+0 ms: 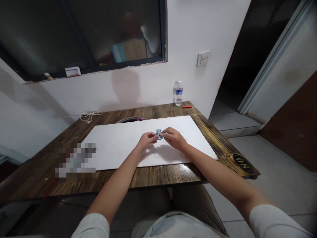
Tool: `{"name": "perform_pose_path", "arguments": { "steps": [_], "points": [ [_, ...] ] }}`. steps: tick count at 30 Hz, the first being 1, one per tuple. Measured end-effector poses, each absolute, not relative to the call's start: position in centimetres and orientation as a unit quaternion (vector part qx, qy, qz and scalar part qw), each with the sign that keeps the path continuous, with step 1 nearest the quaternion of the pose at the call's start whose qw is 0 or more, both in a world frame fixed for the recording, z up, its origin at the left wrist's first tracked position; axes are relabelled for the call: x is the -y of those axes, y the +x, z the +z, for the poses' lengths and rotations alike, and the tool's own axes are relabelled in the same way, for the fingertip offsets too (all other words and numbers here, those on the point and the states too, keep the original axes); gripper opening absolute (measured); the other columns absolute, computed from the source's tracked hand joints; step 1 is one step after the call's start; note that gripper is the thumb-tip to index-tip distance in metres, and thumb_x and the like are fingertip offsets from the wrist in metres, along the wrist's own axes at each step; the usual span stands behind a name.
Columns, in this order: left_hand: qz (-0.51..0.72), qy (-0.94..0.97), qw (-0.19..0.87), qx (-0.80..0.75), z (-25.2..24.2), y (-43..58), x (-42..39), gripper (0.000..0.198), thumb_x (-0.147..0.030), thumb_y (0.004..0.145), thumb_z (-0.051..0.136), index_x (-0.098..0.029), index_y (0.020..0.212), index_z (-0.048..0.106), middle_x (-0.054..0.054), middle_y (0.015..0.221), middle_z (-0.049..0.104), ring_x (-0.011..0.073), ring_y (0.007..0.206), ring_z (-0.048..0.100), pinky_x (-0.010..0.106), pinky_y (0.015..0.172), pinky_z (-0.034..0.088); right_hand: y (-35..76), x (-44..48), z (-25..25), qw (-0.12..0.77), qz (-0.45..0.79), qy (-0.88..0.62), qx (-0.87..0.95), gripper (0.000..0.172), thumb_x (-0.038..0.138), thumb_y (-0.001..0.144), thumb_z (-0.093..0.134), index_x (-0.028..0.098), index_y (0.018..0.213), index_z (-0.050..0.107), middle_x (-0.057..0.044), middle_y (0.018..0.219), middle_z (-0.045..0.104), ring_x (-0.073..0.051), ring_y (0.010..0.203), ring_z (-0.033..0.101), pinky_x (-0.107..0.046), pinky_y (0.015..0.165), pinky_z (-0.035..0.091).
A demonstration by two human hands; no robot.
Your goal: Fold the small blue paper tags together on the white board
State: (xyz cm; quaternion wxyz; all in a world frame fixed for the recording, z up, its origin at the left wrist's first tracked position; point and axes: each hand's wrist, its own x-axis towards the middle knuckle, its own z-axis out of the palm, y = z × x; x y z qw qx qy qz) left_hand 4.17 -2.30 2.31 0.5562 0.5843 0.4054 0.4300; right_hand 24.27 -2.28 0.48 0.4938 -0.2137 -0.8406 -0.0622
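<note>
A small blue flat object (159, 134), perhaps a packet or card, is pinched between my left hand (148, 139) and my right hand (174, 138). Its exact kind is too small to tell. Fingers of both hands cover its lower part. Both hands hover just over a white board (111, 148) lying on a dark wooden table (153, 175).
Behind the board are a round dark object (131, 119) with a purple glow, a plastic water bottle (178, 93) and a small red stick (187, 106). A coiled white cable (90, 115) lies at the far left. A pixelated patch (75, 162) hides part of the table.
</note>
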Motion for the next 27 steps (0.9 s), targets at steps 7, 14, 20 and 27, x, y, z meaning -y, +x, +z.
{"name": "perform_pose_path", "arguments": {
  "steps": [7, 14, 20, 27],
  "points": [
    [0.457, 0.567, 0.556, -0.4, 1.9, 4.0, 1.9, 0.044, -0.051, 0.056, 0.087, -0.015, 0.072, 0.066, -0.001, 0.058, 0.06, 0.0092, 0.053, 0.05, 0.024, 0.057, 0.039, 24.1, 2.4, 0.6, 0.474, -0.039, -0.197, 0.858, 0.045, 0.011, 0.094, 0.045, 0.029, 0.134, 0.052, -0.009, 0.102, 0.061, -0.018, 0.09, 0.057, -0.034, 0.076, 0.053],
    [0.465, 0.539, 0.571, -0.408, 2.1, 3.9, 1.9, 0.048, -0.051, 0.053, 0.088, -0.015, 0.075, 0.064, 0.002, 0.071, 0.067, 0.014, 0.065, 0.064, 0.026, 0.065, 0.047, 24.0, 2.7, 0.9, 0.417, -0.032, -0.215, 0.883, 0.05, 0.014, 0.094, 0.046, 0.028, 0.142, 0.044, -0.012, 0.111, 0.058, -0.021, 0.093, 0.056, -0.038, 0.079, 0.051],
    [0.476, 0.561, 0.55, -0.395, 2.6, 4.1, 2.4, 0.049, -0.039, 0.049, 0.092, -0.015, 0.084, 0.068, 0.004, 0.08, 0.07, 0.0158, 0.069, 0.066, 0.03, 0.071, 0.051, 23.6, 2.4, 0.1, 0.424, -0.025, -0.235, 0.874, 0.045, 0.017, 0.097, 0.043, 0.026, 0.141, 0.045, -0.011, 0.108, 0.06, -0.019, 0.089, 0.057, -0.033, 0.075, 0.051],
    [0.486, 0.589, 0.477, -0.436, 2.4, 4.2, 2.3, 0.038, -0.04, 0.058, 0.086, -0.015, 0.084, 0.071, 0.003, 0.071, 0.069, 0.0173, 0.064, 0.065, 0.032, 0.068, 0.051, 23.6, 2.3, 0.0, 0.472, 0.003, -0.241, 0.848, 0.037, 0.021, 0.096, 0.049, 0.027, 0.132, 0.056, -0.009, 0.1, 0.062, -0.018, 0.086, 0.06, -0.032, 0.074, 0.052]
  ]
}}
